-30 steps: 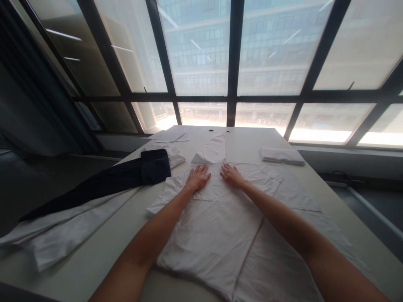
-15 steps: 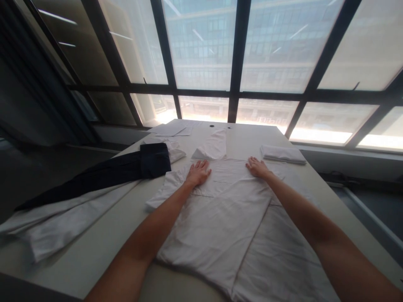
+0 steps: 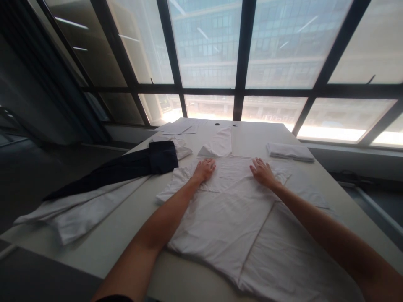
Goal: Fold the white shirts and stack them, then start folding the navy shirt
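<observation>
A white garment (image 3: 220, 222), which looks like a shirt, lies spread on the white table (image 3: 126, 239), one side folded over in a slanting line. My left hand (image 3: 204, 169) lies flat on its upper left part, fingers pointing away from me. On the upper right part rests my right hand (image 3: 262, 172), palm down with the fingers a little apart. Neither hand grips the cloth. Just beyond my left hand, a pointed white flap of cloth (image 3: 217, 144) sticks out past the garment's far edge.
Dark trousers (image 3: 135, 163) and white clothing (image 3: 94, 209) lie along the left, hanging near the table's edge. A neatly folded white cloth (image 3: 290, 152) sits at the right, paper sheets (image 3: 176, 127) at the far left. Large windows (image 3: 208, 46) stand behind the table.
The whole view has shifted slightly, so everything appears a bit further right. My right hand has its fingers more spread; both hands stay on the garment.
</observation>
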`<state>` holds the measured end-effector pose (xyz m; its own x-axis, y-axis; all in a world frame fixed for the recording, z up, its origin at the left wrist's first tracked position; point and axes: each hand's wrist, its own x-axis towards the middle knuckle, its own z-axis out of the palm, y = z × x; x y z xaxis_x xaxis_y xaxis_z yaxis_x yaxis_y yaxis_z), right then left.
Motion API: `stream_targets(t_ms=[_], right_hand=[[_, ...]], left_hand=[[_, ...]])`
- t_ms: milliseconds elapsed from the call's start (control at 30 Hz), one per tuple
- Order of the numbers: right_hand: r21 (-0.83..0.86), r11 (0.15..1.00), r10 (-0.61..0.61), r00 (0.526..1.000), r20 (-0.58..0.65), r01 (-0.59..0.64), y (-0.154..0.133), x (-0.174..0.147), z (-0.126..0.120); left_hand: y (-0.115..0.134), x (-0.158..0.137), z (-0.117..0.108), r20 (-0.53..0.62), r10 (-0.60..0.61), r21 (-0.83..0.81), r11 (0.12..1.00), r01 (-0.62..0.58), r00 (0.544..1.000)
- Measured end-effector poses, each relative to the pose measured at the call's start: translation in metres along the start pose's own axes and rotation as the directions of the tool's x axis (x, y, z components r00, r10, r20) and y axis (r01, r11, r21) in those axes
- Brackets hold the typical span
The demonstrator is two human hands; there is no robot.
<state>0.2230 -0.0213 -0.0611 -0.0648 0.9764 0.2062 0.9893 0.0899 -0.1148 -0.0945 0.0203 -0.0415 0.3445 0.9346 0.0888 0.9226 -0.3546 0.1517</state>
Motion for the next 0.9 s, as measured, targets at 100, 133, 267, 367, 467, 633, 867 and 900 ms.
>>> stream_targets(t_ms=[100,133,267,367,467,633,867,900], right_hand=[[-0.019,1.000,-0.006,1.000,-0.004,0.006,-0.004,-0.018,0.006],[-0.039,0.999,0.030,1.000,-0.006,-0.030,-0.003,-0.023,0.008],[-0.079,0.983,0.168,0.986,0.011,-0.167,0.000,-0.030,0.014],[-0.062,0.984,0.170,0.985,0.015,-0.168,0.000,-0.028,0.015],[-0.019,0.984,0.176,0.984,-0.021,-0.176,0.000,-0.026,0.012],[0.015,0.998,0.064,0.994,-0.087,-0.063,0.025,-0.033,0.001],[-0.071,0.954,0.292,0.956,-0.006,-0.292,0.114,-0.064,-0.013],[-0.073,0.950,0.305,0.952,0.009,-0.304,0.125,-0.068,-0.015]], left_hand=[[0.016,-0.006,-0.008,0.016,0.059,0.001,0.998,-0.059,0.998],[0.026,-0.009,-0.009,0.039,0.096,-0.004,0.995,-0.096,0.995],[0.074,-0.034,-0.001,0.199,0.443,-0.107,0.896,-0.430,0.874],[0.101,-0.055,0.010,0.214,0.625,-0.164,0.781,-0.603,0.751],[0.106,-0.065,0.016,0.175,0.638,-0.148,0.770,-0.621,0.750],[0.101,-0.063,0.014,0.178,0.609,-0.116,0.793,-0.598,0.773],[0.104,-0.062,0.012,0.216,0.574,-0.105,0.818,-0.566,0.790],[0.104,-0.061,0.013,0.213,0.576,-0.104,0.817,-0.568,0.789]])
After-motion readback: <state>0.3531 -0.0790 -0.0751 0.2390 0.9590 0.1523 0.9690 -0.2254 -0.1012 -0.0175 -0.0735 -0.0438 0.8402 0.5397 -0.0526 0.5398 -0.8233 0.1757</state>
